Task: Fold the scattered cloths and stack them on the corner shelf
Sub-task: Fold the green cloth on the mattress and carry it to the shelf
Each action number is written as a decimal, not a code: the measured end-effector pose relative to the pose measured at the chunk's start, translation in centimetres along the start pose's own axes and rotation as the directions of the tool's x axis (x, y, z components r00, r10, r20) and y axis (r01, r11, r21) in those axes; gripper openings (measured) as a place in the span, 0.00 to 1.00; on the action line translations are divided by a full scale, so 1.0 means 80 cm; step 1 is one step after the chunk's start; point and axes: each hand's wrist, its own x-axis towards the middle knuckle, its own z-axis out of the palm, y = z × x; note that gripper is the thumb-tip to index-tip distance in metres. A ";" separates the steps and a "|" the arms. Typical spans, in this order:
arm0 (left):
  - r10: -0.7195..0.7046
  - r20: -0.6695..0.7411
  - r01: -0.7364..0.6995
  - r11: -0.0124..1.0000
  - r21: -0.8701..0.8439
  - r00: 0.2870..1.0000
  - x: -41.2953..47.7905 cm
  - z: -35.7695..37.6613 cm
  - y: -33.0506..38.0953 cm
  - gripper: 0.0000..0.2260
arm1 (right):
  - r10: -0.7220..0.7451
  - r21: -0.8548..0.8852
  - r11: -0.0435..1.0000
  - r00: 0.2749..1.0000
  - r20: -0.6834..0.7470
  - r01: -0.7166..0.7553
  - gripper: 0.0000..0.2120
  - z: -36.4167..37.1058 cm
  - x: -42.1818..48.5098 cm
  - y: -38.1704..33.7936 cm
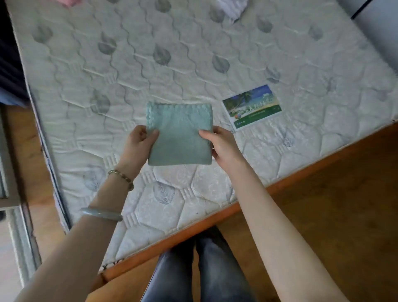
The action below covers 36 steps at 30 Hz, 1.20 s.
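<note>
1. The left hand (141, 140) pinched the green cloth (179, 133) at its 9 o'clock edge, thumb on top and fingers curled beneath.
2. The right hand (217, 144) pinched the 3 o'clock edge the same way. Gripping from opposite sides probably served to keep the folded layers flat and aligned.
3. The cloth was a compact folded square with its scalloped hem at 12 o'clock, held over the mattress (107, 64). Whether it touched the surface could not be told.
4. One cloth was in hand. Two more lay far off and were cut by the frame's edge: a pink cloth (71, 2) at 11 o'clock and a pale cloth (233, 10) at 1 o'clock.
5. One printed label (252, 106) lay near the green cloth at its 2 o'clock. The left forearm wore two ornaments, a bead bracelet (120, 179) and a bangle (101, 213).
6. The corner shelf was out of view, so carrying the square there looked like the next step.
</note>
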 end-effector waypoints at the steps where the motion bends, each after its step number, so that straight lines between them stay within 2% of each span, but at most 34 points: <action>1: 0.018 0.047 -0.018 1.000 -0.005 0.999 -0.005 0.014 0.025 0.11 | -0.026 0.039 0.999 0.999 -0.025 0.027 0.06 -0.017 -0.016 -0.018; 4: 0.074 0.191 -0.065 0.996 -0.057 0.979 -0.023 0.069 0.088 0.10 | -0.090 0.150 0.983 0.989 -0.116 0.107 0.06 -0.076 -0.067 -0.063; 7: 0.077 0.332 -0.040 0.992 -0.117 0.940 -0.051 0.136 0.141 0.05 | -0.106 0.265 0.951 0.973 -0.207 0.160 0.06 -0.139 -0.125 -0.092; 11: 0.117 0.517 -0.062 0.990 -0.123 0.848 -0.102 0.240 0.201 0.05 | -0.125 0.343 0.906 0.930 -0.345 0.249 0.10 -0.237 -0.207 -0.115; 16: 0.151 0.675 -0.110 0.989 -0.103 0.722 -0.194 0.386 0.252 0.07 | -0.136 0.410 0.831 0.852 -0.506 0.377 0.14 -0.368 -0.307 -0.123; 21: 0.174 0.777 -0.130 0.984 -0.119 0.605 -0.295 0.533 0.274 0.07 | -0.168 0.384 0.774 0.748 -0.641 0.503 0.13 -0.501 -0.420 -0.118; 26: 0.172 0.853 -0.144 0.983 -0.115 0.492 -0.385 0.639 0.278 0.07 | -0.165 0.333 0.747 0.646 -0.745 0.575 0.13 -0.599 -0.503 -0.108; 31: 0.178 0.879 -0.159 0.980 -0.118 0.443 -0.449 0.723 0.291 0.05 | -0.163 0.292 0.719 0.561 -0.811 0.631 0.14 -0.676 -0.553 -0.103; 36: 0.153 0.907 -0.188 0.979 -0.083 0.392 -0.471 0.804 0.300 0.13 | -0.153 0.272 0.693 0.505 -0.850 0.668 0.09 -0.741 -0.569 -0.100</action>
